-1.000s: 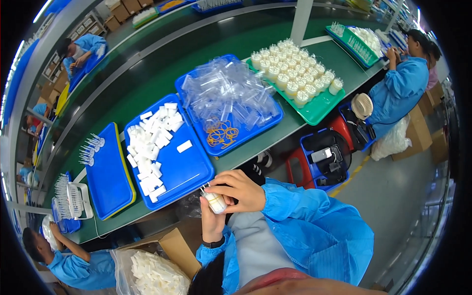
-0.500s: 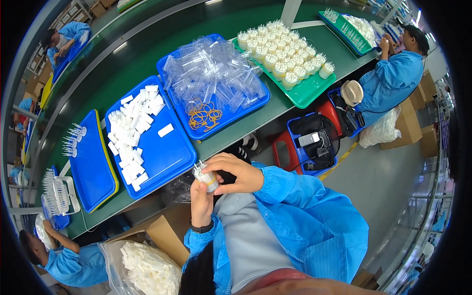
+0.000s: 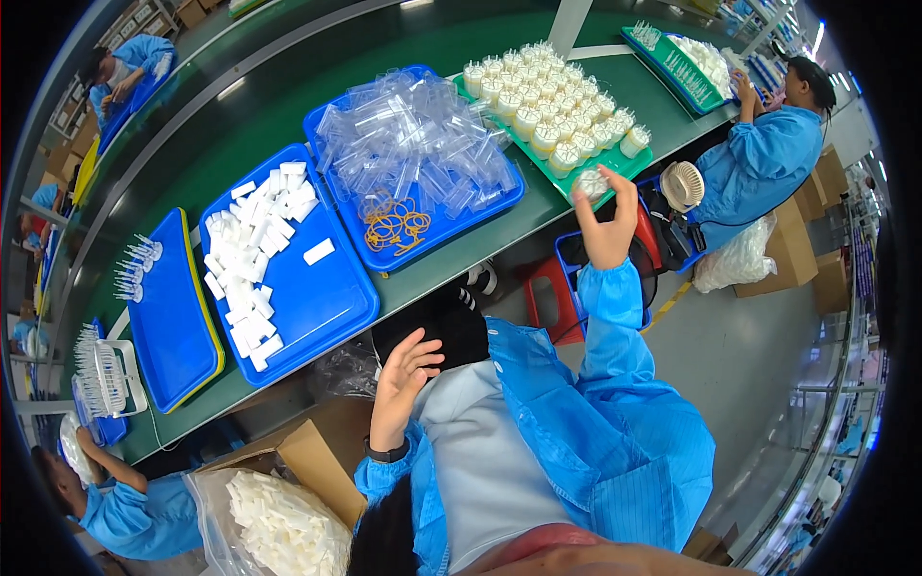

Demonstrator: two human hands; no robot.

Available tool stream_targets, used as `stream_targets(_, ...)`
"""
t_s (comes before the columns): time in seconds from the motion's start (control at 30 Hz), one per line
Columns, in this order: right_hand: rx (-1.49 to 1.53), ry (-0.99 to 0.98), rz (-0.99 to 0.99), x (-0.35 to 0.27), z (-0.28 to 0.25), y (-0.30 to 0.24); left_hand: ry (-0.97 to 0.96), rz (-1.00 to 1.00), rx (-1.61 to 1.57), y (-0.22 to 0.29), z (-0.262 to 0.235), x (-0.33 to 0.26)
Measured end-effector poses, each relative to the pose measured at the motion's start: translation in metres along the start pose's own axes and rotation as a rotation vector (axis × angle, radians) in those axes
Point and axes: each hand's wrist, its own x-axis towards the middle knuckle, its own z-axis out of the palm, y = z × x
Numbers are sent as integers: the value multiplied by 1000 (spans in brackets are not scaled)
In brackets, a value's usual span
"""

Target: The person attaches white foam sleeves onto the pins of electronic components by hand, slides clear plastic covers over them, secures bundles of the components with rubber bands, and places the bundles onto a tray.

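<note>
My right hand [image 3: 611,223] is stretched out over the near corner of the green tray [image 3: 626,165]. Between its thumb and fingers is a white cylindrical bundle [image 3: 590,183], held at the tray. Behind it stand rows of similar white bundles [image 3: 557,110], upright, with yellowish bands and thin prongs on top. My left hand [image 3: 403,379] hovers in front of my body with nothing in it, fingers loosely curled and apart. The nearest tray to it is blue [image 3: 331,298] and holds a pile of white rectangular blocks [image 3: 254,245], one lying apart.
Clear plastic pieces [image 3: 408,134] and orange rubber bands [image 3: 394,223] fill another blue tray. An emptier blue tray [image 3: 173,326] lies farther left on the green bench. Below are an open carton [image 3: 322,461], a bag of white blocks [image 3: 279,514] and a red stool [image 3: 552,302]. Co-workers sit at both sides.
My right hand has carried the banded white bundle from in front of my body rightward to the green tray. My left hand has let go of it and opened.
</note>
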Motion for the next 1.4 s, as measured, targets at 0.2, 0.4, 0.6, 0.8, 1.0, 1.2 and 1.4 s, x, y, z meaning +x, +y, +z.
stream_targets(0.2, -88, -91, 82, -7, 6, 57, 26, -24, 24, -5, -3, -4)
stream_targets(0.4, 60, -190, 116, -8, 7, 79, -36, -37, 80, -1, -4, -7)
stream_targets(0.6, 17, -295, 174, -8, -1, 87, -155, 38, 217, 20, -8, -6)
stream_targets(0.8, -116, -316, 147, -13, 7, 78, -18, 156, 394, 118, -47, -18)
stream_targets(1.0, -84, -89, 40, -14, 3, 50, 855, 475, 946, 191, -229, 16)
stream_targets(1.2, -122, -11, 43, -27, -27, 46, 1119, 189, 1220, 207, -375, 50)
stream_targets(1.4, -187, 56, 56, -24, -46, 24, 1463, 16, 1286, 204, -391, 84)
